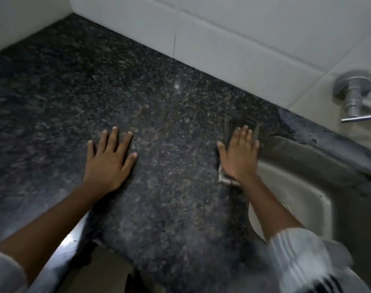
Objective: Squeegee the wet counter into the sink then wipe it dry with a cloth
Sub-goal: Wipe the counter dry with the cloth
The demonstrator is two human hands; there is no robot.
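Head view, single frame, some motion blur toward the lower edge.

Dark speckled granite counter (155, 127) across most of the frame, running back to white wall tiles (243, 39) at the rear and left. Faint sheen near the rear middle of the stone; wet or dry not determinable.

Left hand (109, 159) flat on the counter, palm down, fingers spread wide, nothing under it or in it. Bare forearm leading back to the lower left corner.

Right hand (239, 155) flat, palm down, fingers extended and close together, pressing on a cloth (241, 125) at the counter's right edge, just beside the sink (307, 187). Cloth mostly covered by the hand: a dark, blurred portion showing beyond the fingertips, a paler corner showing below the heel of the hand. Possibly folded; blur too heavy to confirm. No pinch visible, pressure by the flat palm only.

Sink at the right, pale basin set into the counter, rim touching the stone beside the right hand. Right forearm crossing above the basin's near corner, striped white sleeve (303, 256) pushed up near the elbow.

Chrome wall tap (353, 96) mounted on the tiles above the sink, lever pointing right, well apart from both hands.
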